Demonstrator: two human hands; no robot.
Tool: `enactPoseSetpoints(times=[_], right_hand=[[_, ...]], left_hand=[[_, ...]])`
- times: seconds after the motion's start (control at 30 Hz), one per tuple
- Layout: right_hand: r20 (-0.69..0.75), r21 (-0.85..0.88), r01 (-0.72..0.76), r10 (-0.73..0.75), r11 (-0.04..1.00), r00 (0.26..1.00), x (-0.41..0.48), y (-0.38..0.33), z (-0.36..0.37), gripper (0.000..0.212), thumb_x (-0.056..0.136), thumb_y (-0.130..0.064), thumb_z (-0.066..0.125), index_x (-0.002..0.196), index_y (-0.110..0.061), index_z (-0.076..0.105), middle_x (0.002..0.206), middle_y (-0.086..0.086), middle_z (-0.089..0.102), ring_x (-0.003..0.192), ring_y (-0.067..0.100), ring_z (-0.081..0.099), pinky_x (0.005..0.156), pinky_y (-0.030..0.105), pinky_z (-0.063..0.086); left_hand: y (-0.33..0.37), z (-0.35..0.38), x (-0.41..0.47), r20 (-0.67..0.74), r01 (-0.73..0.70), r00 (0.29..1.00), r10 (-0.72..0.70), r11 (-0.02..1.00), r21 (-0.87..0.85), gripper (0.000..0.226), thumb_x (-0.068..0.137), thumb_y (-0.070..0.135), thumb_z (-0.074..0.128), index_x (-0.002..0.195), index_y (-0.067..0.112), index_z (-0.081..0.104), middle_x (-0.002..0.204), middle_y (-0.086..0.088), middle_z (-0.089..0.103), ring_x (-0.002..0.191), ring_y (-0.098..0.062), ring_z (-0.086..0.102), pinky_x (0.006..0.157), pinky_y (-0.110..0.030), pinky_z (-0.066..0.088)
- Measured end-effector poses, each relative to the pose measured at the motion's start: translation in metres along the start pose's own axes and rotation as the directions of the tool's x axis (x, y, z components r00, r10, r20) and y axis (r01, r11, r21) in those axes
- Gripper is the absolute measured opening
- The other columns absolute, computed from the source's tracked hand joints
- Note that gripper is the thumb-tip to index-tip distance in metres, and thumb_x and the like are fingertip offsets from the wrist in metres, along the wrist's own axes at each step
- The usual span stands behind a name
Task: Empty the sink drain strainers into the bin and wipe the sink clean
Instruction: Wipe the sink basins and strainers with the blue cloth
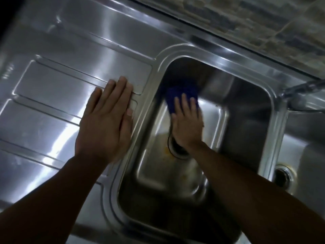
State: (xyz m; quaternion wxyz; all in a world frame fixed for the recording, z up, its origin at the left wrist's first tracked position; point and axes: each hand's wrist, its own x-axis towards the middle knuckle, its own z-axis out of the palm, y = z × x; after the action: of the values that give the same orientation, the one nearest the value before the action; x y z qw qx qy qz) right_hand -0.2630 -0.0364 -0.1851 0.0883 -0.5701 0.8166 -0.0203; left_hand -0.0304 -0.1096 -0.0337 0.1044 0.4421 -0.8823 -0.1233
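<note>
- Sink basin [246, 120] sitting sunk into the steel surface [52, 81], filling the middle of the view.
- Pressing a blue cloth [181, 92] against the far left of the sink basin's floor, where the floor is curving up into the back wall.
- Doing so with the right hand [187, 124], fingers lying straight and spread flat over the cloth's near edge, not curled round it; both hand and cloth showing some blur.
- Resting the left hand [103, 124] palm-down on the ribbed surface just left of the sink basin's rim, fingers straight and close together, holding nothing.
- Showing a drain opening [175, 150] in the sink basin's floor, just on the near side of the right hand and partly covered by the wrist; too dark to tell whether a strainer is sitting in it.
- Carrying yellowish marks [166, 149] on the sink basin's floor beside the drain opening.
- Adjoining a second basin [299, 147] to the right of the sink basin, with a second drain [283, 176] showing as a dark hole in a metal ring.
- Reaching in from beyond the sink basin's far right corner, a tap [302, 87].
</note>
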Motion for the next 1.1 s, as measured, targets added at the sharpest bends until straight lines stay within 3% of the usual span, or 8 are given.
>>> enactPoseSetpoints(times=[0.1,0.23,0.43,0.57,0.7,0.87,1.0,1.1], right_hand=[[0.049,0.031,0.113,-0.114,0.993,0.992,-0.018,-0.042,0.011,0.059,0.106,-0.045,0.021,0.159,-0.020,0.024,0.170,0.004,0.014,0.157,0.031,0.010,0.123,0.053,0.020],[0.125,-0.091,0.256,-0.244,0.962,0.962,-0.019,-0.007,-0.001,0.067,0.105,-0.050,0.026,0.161,-0.016,0.014,0.170,0.011,0.010,0.156,0.035,0.010,0.123,0.055,0.021],[0.182,-0.281,-0.248,0.305,0.927,0.935,-0.044,0.055,-0.018,0.092,0.098,-0.071,0.011,0.160,-0.004,0.009,0.166,0.027,0.009,0.154,0.044,0.010,0.126,0.052,0.007],[0.015,-0.135,-0.322,0.327,0.937,0.945,-0.016,0.051,-0.024,0.071,0.103,-0.060,0.031,0.130,0.002,0.054,0.137,0.034,0.049,0.132,0.049,0.044,0.119,0.059,0.025],[-0.073,-0.033,-0.264,0.261,0.964,0.963,-0.010,0.035,-0.018,0.059,0.105,-0.048,0.039,0.142,-0.003,0.047,0.146,0.028,0.045,0.137,0.045,0.041,0.118,0.055,0.028],[-0.009,0.047,0.116,-0.116,0.992,0.993,0.001,-0.026,-0.015,0.058,0.106,-0.031,0.028,0.156,-0.001,0.028,0.168,0.016,0.015,0.155,0.030,0.019,0.125,0.046,0.019],[0.043,0.101,0.329,-0.335,0.939,0.941,-0.036,-0.047,-0.012,0.058,0.101,-0.022,0.032,0.153,0.004,0.033,0.165,0.020,0.023,0.154,0.031,0.021,0.126,0.048,0.020],[0.203,0.135,0.629,-0.643,0.765,0.738,-0.105,-0.038,-0.008,0.063,0.095,-0.016,0.048,0.154,0.001,0.034,0.165,0.016,0.024,0.150,0.034,0.032,0.125,0.046,0.022]], left_hand=[[0.002,-0.001,0.001,0.016,0.010,1.000,-0.010,1.000,0.003,0.056,0.105,0.029,0.027,0.158,0.011,0.029,0.167,-0.006,0.023,0.157,-0.018,0.014,0.127,-0.048,0.016],[0.002,-0.003,0.000,0.020,0.014,1.000,-0.014,1.000,0.003,0.056,0.105,0.029,0.027,0.159,0.012,0.028,0.168,-0.006,0.022,0.157,-0.018,0.014,0.127,-0.047,0.015],[0.001,-0.002,0.000,0.034,0.018,0.999,-0.018,1.000,-0.001,0.056,0.106,0.029,0.025,0.160,0.013,0.026,0.169,-0.004,0.020,0.158,-0.017,0.012,0.127,-0.046,0.014],[0.000,-0.002,-0.001,0.021,0.017,1.000,-0.017,1.000,-0.008,0.056,0.106,0.029,0.025,0.159,0.013,0.026,0.168,-0.004,0.020,0.158,-0.016,0.011,0.128,-0.045,0.013],[0.001,-0.001,0.000,0.005,0.020,1.000,-0.020,1.000,-0.022,0.055,0.106,0.030,0.026,0.159,0.013,0.028,0.168,-0.004,0.022,0.157,-0.016,0.013,0.128,-0.044,0.014],[0.002,-0.002,-0.001,0.005,0.027,1.000,-0.027,1.000,-0.009,0.055,0.106,0.030,0.025,0.159,0.014,0.028,0.168,-0.003,0.022,0.157,-0.015,0.013,0.128,-0.045,0.015],[0.003,-0.001,0.000,-0.009,0.022,1.000,-0.022,1.000,-0.007,0.055,0.106,0.030,0.026,0.159,0.014,0.029,0.168,-0.003,0.024,0.157,-0.016,0.014,0.128,-0.045,0.015],[0.003,-0.002,-0.001,-0.023,0.020,1.000,-0.019,1.000,0.013,0.055,0.106,0.028,0.028,0.159,0.014,0.030,0.167,-0.003,0.025,0.157,-0.018,0.016,0.127,-0.046,0.016]])
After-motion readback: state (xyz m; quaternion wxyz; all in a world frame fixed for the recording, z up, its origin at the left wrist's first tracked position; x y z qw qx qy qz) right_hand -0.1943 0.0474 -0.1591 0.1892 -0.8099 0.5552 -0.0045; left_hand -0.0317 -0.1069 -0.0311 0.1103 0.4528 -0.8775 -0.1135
